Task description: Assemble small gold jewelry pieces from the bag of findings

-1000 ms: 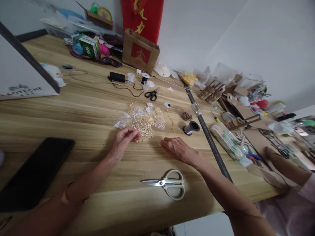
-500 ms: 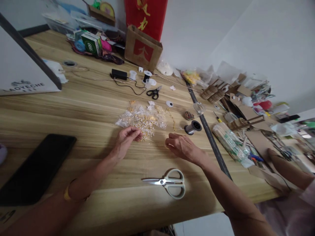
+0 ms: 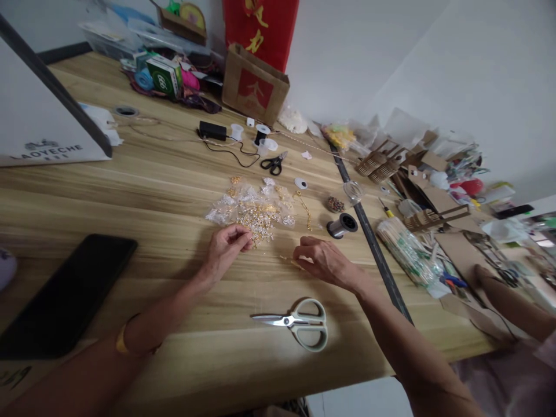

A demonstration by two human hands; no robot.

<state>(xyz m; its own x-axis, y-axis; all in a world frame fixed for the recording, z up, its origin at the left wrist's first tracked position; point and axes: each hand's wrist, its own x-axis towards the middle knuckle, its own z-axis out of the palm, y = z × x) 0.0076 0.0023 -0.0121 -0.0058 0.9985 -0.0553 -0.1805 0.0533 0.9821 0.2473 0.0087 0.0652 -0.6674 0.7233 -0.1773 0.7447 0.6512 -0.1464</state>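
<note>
My left hand point(image 3: 228, 249) is pinched closed at the lower edge of a pile of gold and clear beads point(image 3: 258, 223); what its fingertips hold is too small to name. To its right, my right hand point(image 3: 324, 260) has curled fingers over a thin gold beaded strand point(image 3: 297, 264), whose end sticks out leftward. Below both hands lie scissors with pale handles point(image 3: 299, 321), blades pointing left. A short gold chain point(image 3: 306, 211) rests beyond my right hand, beside a spool of wire point(image 3: 342, 225).
A black phone point(image 3: 72, 292) lies at the left. Farther back are black scissors point(image 3: 273, 164), a black adapter point(image 3: 212, 130) and a paper bag point(image 3: 254, 84). Packaged sticks point(image 3: 406, 252) lie at the right, near another person's arm point(image 3: 516, 304).
The view has shifted slightly. The gold strand by my right hand now shows its loose end more clearly, and the fine line between my hands is no longer visible. Both hands keep nearly the same pose.
</note>
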